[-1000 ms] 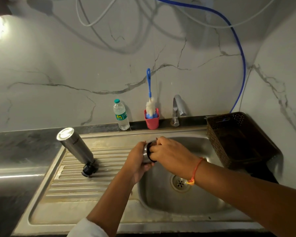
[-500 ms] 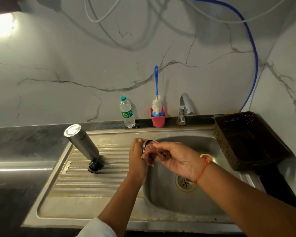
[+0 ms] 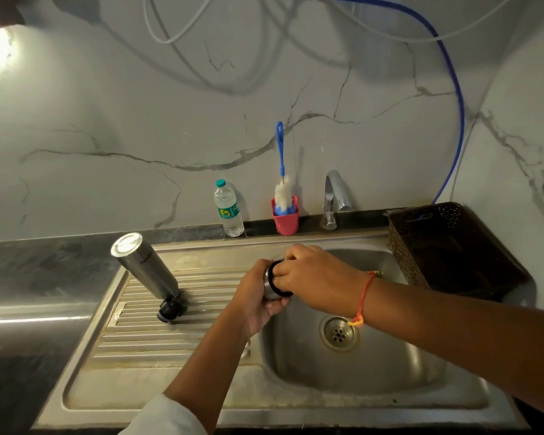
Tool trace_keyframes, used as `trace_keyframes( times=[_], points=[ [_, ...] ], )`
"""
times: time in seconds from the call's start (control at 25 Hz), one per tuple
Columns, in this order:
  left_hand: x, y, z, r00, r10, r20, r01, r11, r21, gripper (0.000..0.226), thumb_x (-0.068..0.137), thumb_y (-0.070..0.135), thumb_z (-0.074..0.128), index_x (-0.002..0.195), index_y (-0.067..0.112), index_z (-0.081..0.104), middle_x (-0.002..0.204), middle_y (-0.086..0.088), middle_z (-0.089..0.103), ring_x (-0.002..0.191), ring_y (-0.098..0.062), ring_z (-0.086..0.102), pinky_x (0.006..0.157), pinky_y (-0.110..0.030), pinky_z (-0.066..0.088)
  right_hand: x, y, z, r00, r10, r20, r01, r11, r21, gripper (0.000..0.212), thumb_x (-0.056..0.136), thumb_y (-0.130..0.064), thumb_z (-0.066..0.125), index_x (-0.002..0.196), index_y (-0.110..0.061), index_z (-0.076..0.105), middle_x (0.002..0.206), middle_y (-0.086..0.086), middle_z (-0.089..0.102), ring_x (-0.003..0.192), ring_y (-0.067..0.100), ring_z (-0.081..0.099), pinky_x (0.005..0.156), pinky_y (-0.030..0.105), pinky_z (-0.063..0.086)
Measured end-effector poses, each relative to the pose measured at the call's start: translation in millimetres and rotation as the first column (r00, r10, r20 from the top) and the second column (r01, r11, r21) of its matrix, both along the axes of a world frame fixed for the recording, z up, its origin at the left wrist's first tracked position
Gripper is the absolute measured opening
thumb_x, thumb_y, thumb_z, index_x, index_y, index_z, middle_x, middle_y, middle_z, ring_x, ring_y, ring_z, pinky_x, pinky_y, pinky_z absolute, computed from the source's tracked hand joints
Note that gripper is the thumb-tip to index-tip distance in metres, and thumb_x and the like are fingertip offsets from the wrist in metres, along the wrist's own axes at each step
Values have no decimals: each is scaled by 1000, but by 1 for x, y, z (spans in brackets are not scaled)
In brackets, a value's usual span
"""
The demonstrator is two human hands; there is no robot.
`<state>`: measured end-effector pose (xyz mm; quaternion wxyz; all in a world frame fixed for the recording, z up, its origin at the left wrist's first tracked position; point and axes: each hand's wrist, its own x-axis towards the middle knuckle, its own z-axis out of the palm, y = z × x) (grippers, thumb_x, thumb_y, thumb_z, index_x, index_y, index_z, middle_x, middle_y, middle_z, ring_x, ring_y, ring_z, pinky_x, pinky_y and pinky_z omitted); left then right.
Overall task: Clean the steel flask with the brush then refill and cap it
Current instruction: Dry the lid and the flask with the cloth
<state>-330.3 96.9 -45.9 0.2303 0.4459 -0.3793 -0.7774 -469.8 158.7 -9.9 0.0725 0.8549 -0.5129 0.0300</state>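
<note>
1 steel flask point(image 3: 145, 268): inverted and tilted, black neck down on the drainboard point(image 3: 157, 340), base up, left of both hands.
1 flask cap point(image 3: 270, 285), steel with a black rim: held over the left edge of the sink basin point(image 3: 390, 356).
Left hand point(image 3: 255, 293): fingers curled round the cap's steel side.
Right hand point(image 3: 314, 277): fingertips bent onto the black rim; orange thread bracelet point(image 3: 363, 296) at the wrist.
1 bottle brush point(image 3: 281, 183): upright in a red cup point(image 3: 285, 218) between plastic water bottle point(image 3: 228, 208) and tap point(image 3: 335, 196).
1 brown basket point(image 3: 453, 246): right of the basin.
</note>
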Motion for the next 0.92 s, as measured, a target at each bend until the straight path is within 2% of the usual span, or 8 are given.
trace_keyframes(
  times=[0.28, 0.36, 0.44, 0.52, 0.6, 0.72, 0.8, 0.92],
  points=[
    [-8, 8, -6, 982, 180, 53, -168, 969, -181, 22, 98, 23, 46, 85, 13, 60, 67, -6, 57, 57, -15, 57, 44, -24, 43, 13, 9, -10, 714, -488, 502, 232, 842, 487, 28, 82, -19, 69, 109, -21, 65, 101, 1, 70, 87, 21, 69, 75, 35, 58],
    [-9, 13, -12, 974, 225, 30, -201, 919, -340, 25, 103, 18, 43, 86, 8, 60, 71, -8, 58, 64, -16, 59, 53, -29, 49, 5, 4, -4, 94, -817, 569, -59, 566, 822, 15, 85, -15, 68, 99, -11, 67, 82, 6, 72, 69, 18, 69, 60, 25, 58],
    [-8, 11, -11, 974, 227, 20, -186, 842, -506, 26, 107, 16, 40, 95, 0, 57, 77, -8, 60, 68, -13, 60, 58, -28, 51, 5, 3, 1, -554, -830, 66, -590, 447, 672, 10, 89, -10, 64, 89, 0, 64, 71, 13, 65, 52, 13, 63, 42, 14, 49],
    [-7, 6, -8, 973, 229, 14, -178, 794, -581, 27, 109, 15, 39, 98, -4, 54, 80, -8, 60, 70, -11, 59, 59, -26, 52, 11, 4, 0, -670, -722, -174, -689, 518, 506, 16, 89, -12, 62, 85, 3, 62, 72, 15, 63, 48, 13, 62, 35, 13, 44],
    [-5, 5, -6, 977, 214, 11, -173, 817, -551, 28, 108, 17, 38, 96, -1, 55, 81, -11, 59, 71, -15, 59, 55, -26, 52, 13, 5, 1, -556, -816, 162, -545, 504, 671, 10, 90, -10, 62, 94, -2, 64, 81, 18, 65, 55, 13, 62, 42, 14, 45],
    [-4, 5, -3, 989, 134, 60, -107, 939, -327, 26, 104, 21, 42, 89, 11, 61, 75, -12, 59, 63, -18, 60, 46, -26, 46, 1, 7, 1, 381, -639, 669, -39, 712, 701, 23, 88, -9, 60, 108, -20, 66, 98, 14, 72, 76, 20, 67, 69, 32, 57],
    [-6, 8, 2, 993, 33, 115, -22, 995, -93, 28, 101, 27, 43, 87, 12, 63, 65, -11, 58, 51, -19, 55, 38, -21, 35, -11, 7, 5, 943, -191, 273, 86, 931, 354, 28, 87, -16, 65, 109, -32, 66, 106, -8, 69, 87, 16, 64, 68, 34, 56],
    [-4, 3, 6, 986, -55, 159, 44, 996, 72, 32, 101, 33, 41, 96, 10, 63, 62, -12, 58, 44, -21, 50, 31, -18, 28, -14, 8, 6, 988, 71, -137, -71, 997, 8, 33, 89, -22, 69, 118, -36, 63, 118, -12, 64, 94, 19, 61, 58, 27, 41]
  ],
)
